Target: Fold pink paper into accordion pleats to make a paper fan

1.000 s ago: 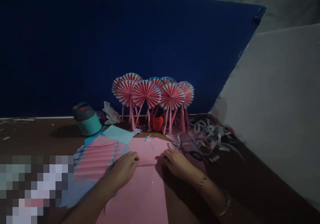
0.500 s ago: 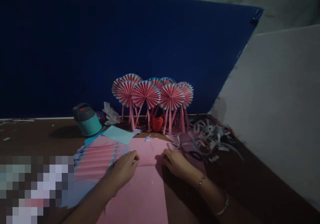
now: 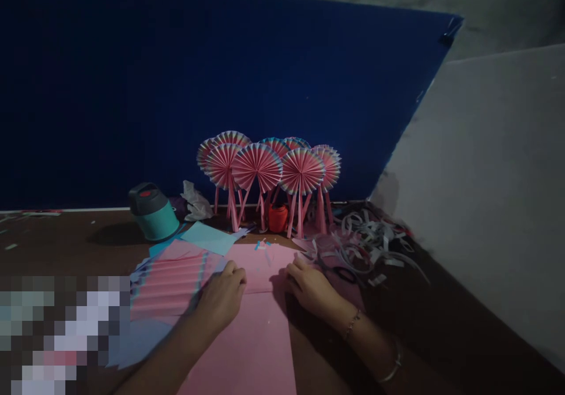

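A long sheet of pink paper (image 3: 247, 348) lies on the table in front of me, with a crosswise crease or edge between my hands. My left hand (image 3: 223, 292) has its fingers curled closed on the paper's left edge. At the right edge, my right hand (image 3: 309, 283) pinches the same paper between thumb and bent fingers. Its wrist wears a bracelet and a bangle. Pleated pink paper with blue edging (image 3: 170, 283) lies left of my left hand. Tiny paper scraps (image 3: 263, 244) rest on pink paper beyond my hands.
Several pink pleated paper fans (image 3: 257, 168) stand on paper legs at the back, around a red container (image 3: 278, 217). A teal canister (image 3: 156, 215) with a dark lid leans at left. Curled paper strips (image 3: 366, 236) and scissors (image 3: 344, 274) lie right. A blue board (image 3: 265, 59) rises behind.
My left hand has turned slightly, its knuckles rising a little, and stays at the paper's left edge. The right hand has hardly moved.
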The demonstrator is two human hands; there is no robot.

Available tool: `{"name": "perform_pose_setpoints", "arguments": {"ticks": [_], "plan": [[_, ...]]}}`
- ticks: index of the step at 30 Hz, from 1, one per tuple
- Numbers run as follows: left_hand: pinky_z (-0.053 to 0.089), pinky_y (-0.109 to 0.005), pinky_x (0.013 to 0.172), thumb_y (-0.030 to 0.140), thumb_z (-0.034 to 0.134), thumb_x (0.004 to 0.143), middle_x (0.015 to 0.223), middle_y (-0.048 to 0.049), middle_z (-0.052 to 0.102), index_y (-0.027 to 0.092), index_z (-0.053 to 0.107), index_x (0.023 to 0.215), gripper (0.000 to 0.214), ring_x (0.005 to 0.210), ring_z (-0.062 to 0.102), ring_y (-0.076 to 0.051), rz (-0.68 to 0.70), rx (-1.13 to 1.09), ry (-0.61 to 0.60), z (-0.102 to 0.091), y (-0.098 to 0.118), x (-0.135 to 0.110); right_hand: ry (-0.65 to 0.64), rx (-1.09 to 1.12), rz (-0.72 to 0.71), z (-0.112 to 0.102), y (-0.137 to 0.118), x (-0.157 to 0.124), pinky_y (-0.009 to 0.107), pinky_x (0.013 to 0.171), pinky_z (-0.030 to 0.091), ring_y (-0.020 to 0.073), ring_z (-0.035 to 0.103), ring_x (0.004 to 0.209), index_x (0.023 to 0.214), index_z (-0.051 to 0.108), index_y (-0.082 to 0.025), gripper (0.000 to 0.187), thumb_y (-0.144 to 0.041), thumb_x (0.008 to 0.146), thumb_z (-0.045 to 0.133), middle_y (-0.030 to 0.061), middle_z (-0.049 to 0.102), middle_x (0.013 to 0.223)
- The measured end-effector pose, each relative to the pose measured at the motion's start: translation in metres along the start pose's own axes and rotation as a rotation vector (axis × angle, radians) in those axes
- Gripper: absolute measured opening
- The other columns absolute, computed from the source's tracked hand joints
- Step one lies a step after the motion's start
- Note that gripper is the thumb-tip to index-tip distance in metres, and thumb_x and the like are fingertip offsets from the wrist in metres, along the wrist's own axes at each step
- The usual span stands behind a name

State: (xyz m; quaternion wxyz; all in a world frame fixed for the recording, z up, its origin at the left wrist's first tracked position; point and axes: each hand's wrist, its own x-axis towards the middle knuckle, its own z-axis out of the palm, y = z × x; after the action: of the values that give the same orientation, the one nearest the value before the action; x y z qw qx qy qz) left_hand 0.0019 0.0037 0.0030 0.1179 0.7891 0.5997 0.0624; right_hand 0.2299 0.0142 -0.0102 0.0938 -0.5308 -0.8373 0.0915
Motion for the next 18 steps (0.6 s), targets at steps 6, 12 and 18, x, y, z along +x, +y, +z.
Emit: {"name": "perform_pose_setpoints", "arguments": {"ticks": [6, 12, 18], "plan": [[0.039, -0.037, 0.078, 0.009, 0.04, 0.088, 0.102, -0.0067, 0.059, 0.028, 0.058, 0.115, 0.037, 0.098, 0.052, -0.025, 0.163, 0.285, 0.063, 0.004, 0.02, -0.006, 0.066, -0.186, -0.219, 0.005, -0.007, -0.002, 0.035, 0.085, 0.033, 0.0202, 0.049, 0.086, 0.087, 0.061, -0.018, 0.013, -0.013, 0.089, 0.049, 0.0057, 0.06, 0.088], [0.041, -0.035, 0.073, 0.003, 0.041, 0.086, 0.099, -0.008, 0.063, 0.019, 0.06, 0.113, 0.036, 0.089, 0.055, -0.023, 0.3, 0.339, 0.005, 0.019, 0.027, -0.007, 0.045, -0.209, -0.293, 0.001, -0.009, -0.009, 0.033, 0.071, 0.032, 0.0192, 0.05, 0.079, 0.087, 0.062, -0.018, 0.01, -0.014, 0.085, 0.053, 0.0043, 0.062, 0.084], [0.042, -0.033, 0.07, -0.009, 0.041, 0.073, 0.092, -0.0116, 0.065, 0.013, 0.068, 0.091, 0.039, 0.087, 0.058, -0.024, 0.129, 0.381, -0.052, 0.014, 0.029, -0.013, 0.021, -0.269, -0.284, -0.003, -0.009, -0.01, 0.032, 0.067, 0.032, 0.0178, 0.052, 0.075, 0.079, 0.062, -0.016, 0.014, -0.016, 0.087, 0.052, 0.0053, 0.063, 0.081]]}}
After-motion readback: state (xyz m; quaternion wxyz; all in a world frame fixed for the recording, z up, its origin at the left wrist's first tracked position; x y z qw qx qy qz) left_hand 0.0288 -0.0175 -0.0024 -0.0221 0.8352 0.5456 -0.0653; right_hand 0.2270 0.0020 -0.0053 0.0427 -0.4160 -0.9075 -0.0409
